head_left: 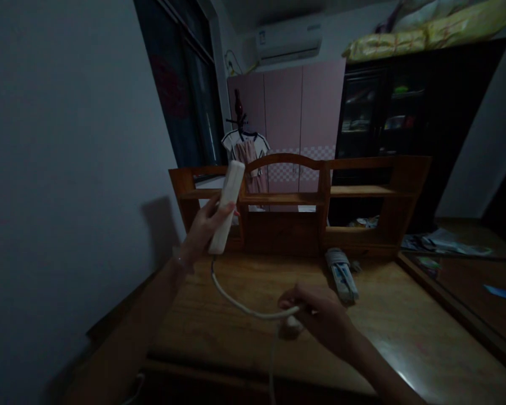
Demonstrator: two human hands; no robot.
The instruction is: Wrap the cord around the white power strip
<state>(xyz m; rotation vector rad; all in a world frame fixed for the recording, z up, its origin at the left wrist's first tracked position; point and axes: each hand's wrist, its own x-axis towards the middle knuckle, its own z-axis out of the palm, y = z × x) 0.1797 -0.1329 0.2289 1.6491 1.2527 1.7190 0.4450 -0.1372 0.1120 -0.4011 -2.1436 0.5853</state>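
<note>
White strip (pixel 228 202) is up above the desk (pixel 202 337) | left hand (pixel 203 224) wraps its middle | right hand (pixel 316 309) pinches the cord (pixel 242 308) above the desk | looks light, stiff, perhaps slick; cord likely pliant; best hold: strip's middle

In dim light, a pale wall (pixel 67 124) adjoins a dark window (pixel 166 70). Pink cabinets (pixel 282 112) stand below a white air conditioner (pixel 289 42), beside a dark glass-fronted cupboard (pixel 375 118).
</note>
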